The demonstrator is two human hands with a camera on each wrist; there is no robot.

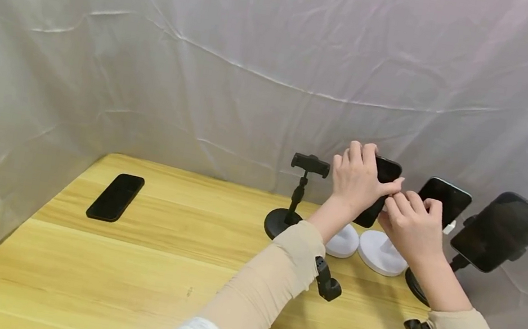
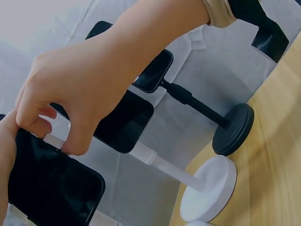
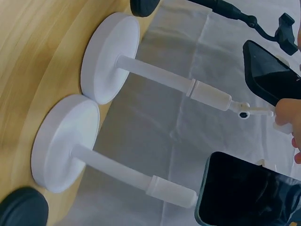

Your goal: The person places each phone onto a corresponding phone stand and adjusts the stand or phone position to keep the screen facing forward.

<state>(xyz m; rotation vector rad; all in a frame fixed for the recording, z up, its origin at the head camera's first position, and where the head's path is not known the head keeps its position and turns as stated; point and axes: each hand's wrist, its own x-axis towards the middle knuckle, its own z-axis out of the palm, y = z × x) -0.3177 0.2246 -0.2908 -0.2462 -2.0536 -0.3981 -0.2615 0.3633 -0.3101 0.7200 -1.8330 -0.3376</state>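
A black phone (image 1: 367, 218) stands upright at a white phone stand (image 3: 160, 73) with a round base. My left hand (image 1: 355, 179) holds this phone, fingers over its top edge and thumb along its right side; in the left wrist view only part of that hand (image 2: 4, 160) shows. From the right, my right hand (image 1: 414, 224) pinches the stand's white clamp (image 2: 54, 140) at the phone's edge between thumb and curled fingers. The right wrist view has the phone (image 3: 270, 73) and a fingertip (image 3: 288, 111) at the clamp.
Beside it, another white stand (image 1: 384, 253) carries a phone (image 1: 445, 200). Further right, a black stand holds a larger phone (image 1: 502, 231). A black stand (image 1: 298, 192) with an unfilled clamp is at the left. Another phone (image 1: 115, 197) lies flat on the wooden table (image 1: 139, 282). A grey curtain (image 1: 233, 97) hangs behind.
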